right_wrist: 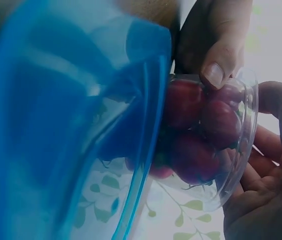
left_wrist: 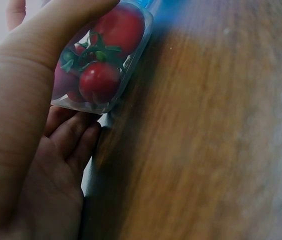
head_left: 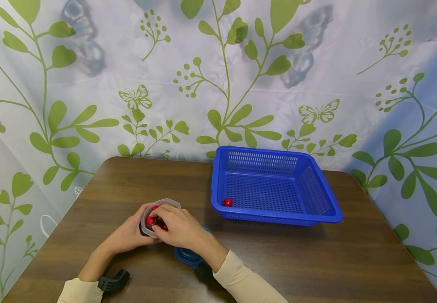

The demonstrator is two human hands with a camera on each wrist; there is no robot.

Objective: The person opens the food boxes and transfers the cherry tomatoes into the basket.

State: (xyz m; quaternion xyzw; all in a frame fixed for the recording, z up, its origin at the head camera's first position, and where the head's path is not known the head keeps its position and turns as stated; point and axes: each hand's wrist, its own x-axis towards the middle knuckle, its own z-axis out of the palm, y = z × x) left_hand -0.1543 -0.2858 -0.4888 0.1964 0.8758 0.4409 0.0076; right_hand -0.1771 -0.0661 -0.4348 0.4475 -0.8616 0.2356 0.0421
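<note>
My left hand (head_left: pixel 132 230) grips a clear plastic tub (head_left: pixel 174 205) by its side, tilted over the left part of the table. Inside are several red cherry tomatoes (left_wrist: pixel 100 82), some with green stems. The right hand (head_left: pixel 182 227) reaches over the rim, thumb and forefinger pinching a cherry tomato (head_left: pixel 150 221) in the tub. In the right wrist view the left thumb (right_wrist: pixel 215 74) presses the tub's wall, tomatoes showing through it. A blue lid (head_left: pixel 188 257) lies on the table below the right forearm, partly hidden by it.
A blue perforated basket (head_left: pixel 275 216) stands to the right, at the back of the wooden table (head_left: pixel 317 261). One cherry tomato (head_left: pixel 227 202) sits in its front left corner. Behind the table hangs a leaf-patterned cloth (head_left: pixel 158 67). A black wrist mount (head_left: pixel 114 281) is on the left forearm.
</note>
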